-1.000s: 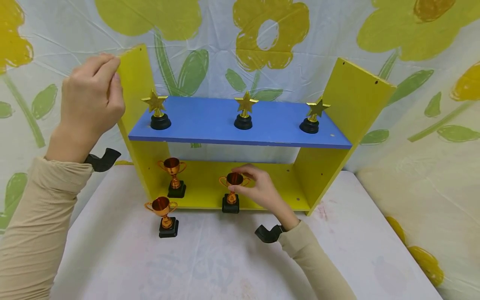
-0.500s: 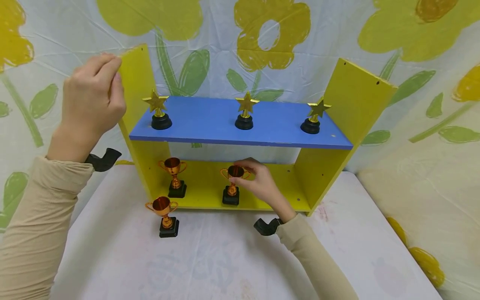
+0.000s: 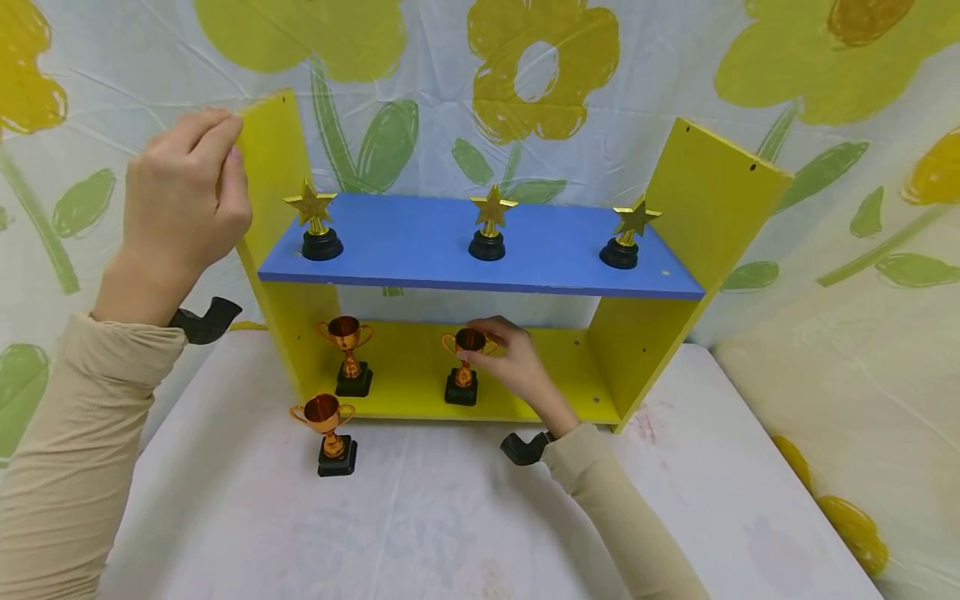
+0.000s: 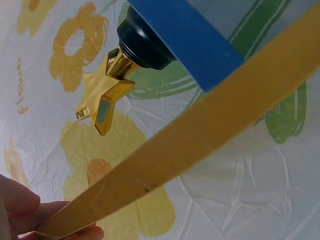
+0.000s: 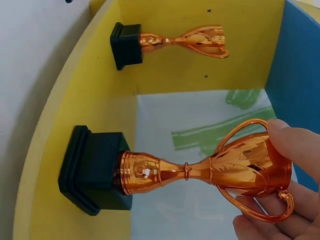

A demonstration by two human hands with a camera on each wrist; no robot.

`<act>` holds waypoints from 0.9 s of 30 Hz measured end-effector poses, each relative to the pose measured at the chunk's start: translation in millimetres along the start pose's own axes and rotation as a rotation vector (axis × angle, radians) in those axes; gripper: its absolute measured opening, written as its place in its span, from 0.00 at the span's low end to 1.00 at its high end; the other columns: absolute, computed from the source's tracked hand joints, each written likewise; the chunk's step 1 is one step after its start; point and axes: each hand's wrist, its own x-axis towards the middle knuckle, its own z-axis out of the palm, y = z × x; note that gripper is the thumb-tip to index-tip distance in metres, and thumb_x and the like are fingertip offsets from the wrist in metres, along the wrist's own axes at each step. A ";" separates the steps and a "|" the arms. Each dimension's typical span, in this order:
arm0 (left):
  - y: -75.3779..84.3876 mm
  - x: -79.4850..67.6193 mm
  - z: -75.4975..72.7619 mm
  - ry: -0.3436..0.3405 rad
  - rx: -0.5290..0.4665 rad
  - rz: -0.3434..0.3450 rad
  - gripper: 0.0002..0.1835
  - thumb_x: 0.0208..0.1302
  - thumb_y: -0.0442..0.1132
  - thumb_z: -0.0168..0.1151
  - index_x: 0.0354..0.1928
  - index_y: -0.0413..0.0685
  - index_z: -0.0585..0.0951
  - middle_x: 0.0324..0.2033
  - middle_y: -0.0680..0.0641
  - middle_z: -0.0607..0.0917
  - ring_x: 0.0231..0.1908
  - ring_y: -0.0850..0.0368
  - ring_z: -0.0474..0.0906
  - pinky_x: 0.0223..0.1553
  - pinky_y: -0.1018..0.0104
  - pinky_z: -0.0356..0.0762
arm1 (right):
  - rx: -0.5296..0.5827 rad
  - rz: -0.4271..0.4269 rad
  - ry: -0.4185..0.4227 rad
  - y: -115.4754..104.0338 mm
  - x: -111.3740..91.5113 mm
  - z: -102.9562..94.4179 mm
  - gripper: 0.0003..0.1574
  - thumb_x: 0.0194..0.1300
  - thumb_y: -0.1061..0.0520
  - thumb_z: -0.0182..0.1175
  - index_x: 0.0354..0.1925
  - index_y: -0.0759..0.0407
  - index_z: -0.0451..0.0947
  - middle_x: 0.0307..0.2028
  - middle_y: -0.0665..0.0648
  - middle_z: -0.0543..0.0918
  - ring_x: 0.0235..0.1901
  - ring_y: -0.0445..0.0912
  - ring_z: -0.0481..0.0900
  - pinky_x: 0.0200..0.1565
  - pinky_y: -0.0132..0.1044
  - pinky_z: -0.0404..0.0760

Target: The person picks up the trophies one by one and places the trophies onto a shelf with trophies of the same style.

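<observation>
A bronze-coloured trophy cup point(image 3: 463, 375) with a black base stands upright on the lower yellow board, near its front middle. My right hand point(image 3: 517, 362) pinches its bowl, thumb point(image 5: 292, 145) on one side and fingers on the other. High on the left, my left hand point(image 3: 187, 187) grips the top corner of the shelf's yellow side panel point(image 4: 165, 145); its fingertips show around the panel's end in the left wrist view. A second trophy cup point(image 3: 348, 342) stands at the left of the lower board. The third trophy cup point(image 3: 330, 425) stands on the white tabletop in front.
Gold star trophies point(image 3: 321, 221), point(image 4: 105, 90) stand spaced along the blue upper shelf point(image 3: 420, 233). The right yellow side panel point(image 3: 705, 196) bounds the shelf. A flower-print cloth point(image 3: 427, 58) hangs behind it.
My right hand has moved slightly up and away from me, carrying the trophy cup a little further onto the lower board. My left hand stays on the side panel.
</observation>
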 end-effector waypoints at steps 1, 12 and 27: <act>-0.2 -0.1 0.1 0.000 0.001 0.001 0.22 0.71 0.37 0.44 0.53 0.30 0.82 0.51 0.33 0.83 0.54 0.34 0.79 0.53 0.32 0.74 | 0.007 0.003 0.004 1.3 0.6 1.0 0.29 0.61 0.53 0.70 0.58 0.61 0.79 0.53 0.55 0.81 0.55 0.50 0.77 0.63 0.49 0.72; -0.2 0.1 1.7 0.010 -0.001 0.005 0.22 0.70 0.37 0.44 0.53 0.30 0.82 0.51 0.34 0.83 0.53 0.33 0.80 0.51 0.31 0.74 | 0.055 0.064 0.020 7.0 4.9 7.9 0.30 0.60 0.52 0.71 0.59 0.60 0.79 0.52 0.55 0.81 0.54 0.49 0.77 0.63 0.51 0.72; -1.0 -1.2 2.7 0.016 -0.004 0.003 0.21 0.70 0.36 0.44 0.53 0.30 0.82 0.50 0.34 0.83 0.54 0.34 0.79 0.52 0.32 0.74 | 0.070 0.055 0.030 13.6 10.6 9.7 0.28 0.61 0.53 0.70 0.59 0.57 0.79 0.52 0.54 0.80 0.53 0.48 0.77 0.61 0.49 0.74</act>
